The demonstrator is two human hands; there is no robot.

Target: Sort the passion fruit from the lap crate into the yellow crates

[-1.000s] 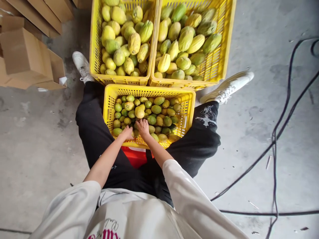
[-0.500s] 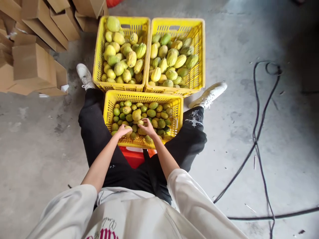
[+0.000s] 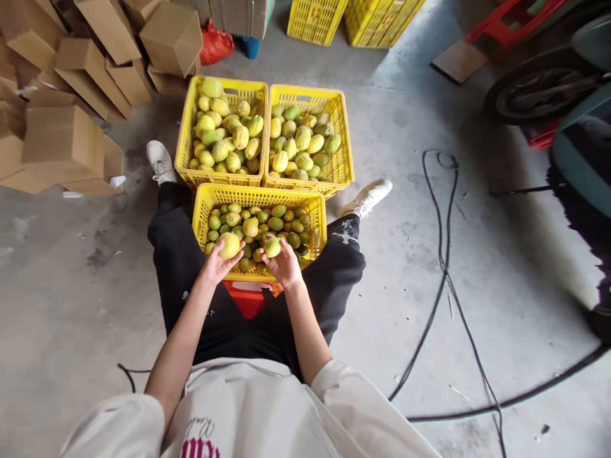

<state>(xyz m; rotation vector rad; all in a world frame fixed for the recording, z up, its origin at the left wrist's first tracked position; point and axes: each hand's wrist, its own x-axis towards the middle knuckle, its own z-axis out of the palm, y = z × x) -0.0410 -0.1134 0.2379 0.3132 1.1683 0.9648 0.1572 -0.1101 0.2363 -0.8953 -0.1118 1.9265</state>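
My left hand is cupped under a yellow papaya and lifts it above the near end of the front yellow crate. In my right hand sits a smaller yellow-green papaya, its upper side facing me. Both hands are palm up, a short gap between them. Below and beyond them, many small green and yellow papayas fill the front crate, which stands between my legs.
Two yellow crates, the back left one and the back right one, hold larger papayas. Cardboard boxes pile up at the left. Black cable loops over the floor on the right, near a wheeled vehicle. More yellow crates stand farther back.
Both hands have come up from among the fruit and turned palm up, each with a papaya now in plain sight. The view has tilted up, showing more floor and crates behind.
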